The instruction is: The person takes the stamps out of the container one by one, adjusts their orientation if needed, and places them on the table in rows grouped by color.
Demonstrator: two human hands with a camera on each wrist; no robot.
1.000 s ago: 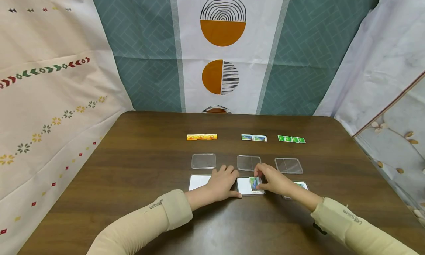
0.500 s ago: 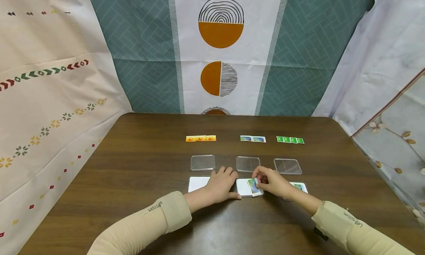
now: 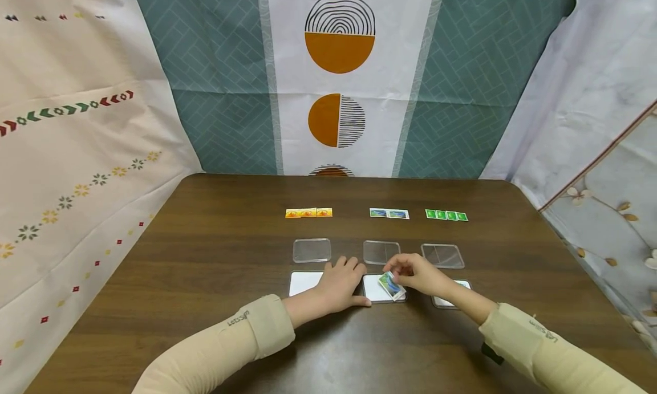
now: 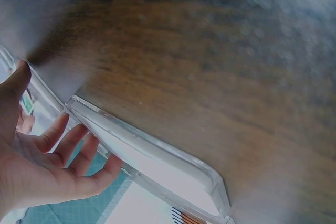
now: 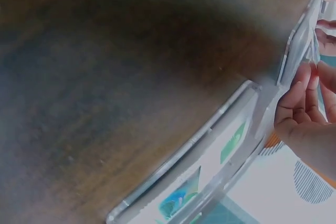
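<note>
- Cloth point(image 3: 72, 183) in cream, printed with small flowers and chevrons, hangs along the left side of the frame.
- Brown table point(image 3: 164, 280) spreads across the lower half.
- Left sleeve point(image 3: 220, 342), beige, comes up from the bottom edge, left of centre.
- Three orange cards point(image 3: 309, 212) make a row above centre; below them lies a left clear lid point(image 3: 312, 250).
- White left case point(image 3: 303, 283) sits under that lid, its right end hidden behind the left hand point(image 3: 339, 287).
- That hand is open, fingers spread and holding nothing, its thumb tip at the lower left corner of the middle case point(image 3: 373, 291).
- Picture card point(image 3: 391, 287), blue and green, lies tilted over the right half of the middle case, pinched between thumb and fingers of the right hand point(image 3: 421, 277); whether it touches the case, I cannot tell.
- Above the middle case lie a middle clear lid point(image 3: 380, 252) and, higher, two blue-green cards point(image 3: 389, 213).
- Right case point(image 3: 443, 303) is partly covered by the right forearm; the right wrist view shows small pictures in it.
- Right clear lid point(image 3: 442, 256) lies above it, with four green cards point(image 3: 446, 215) higher up.
- Right sleeve point(image 3: 554, 348), beige, fills the lower right.
</note>
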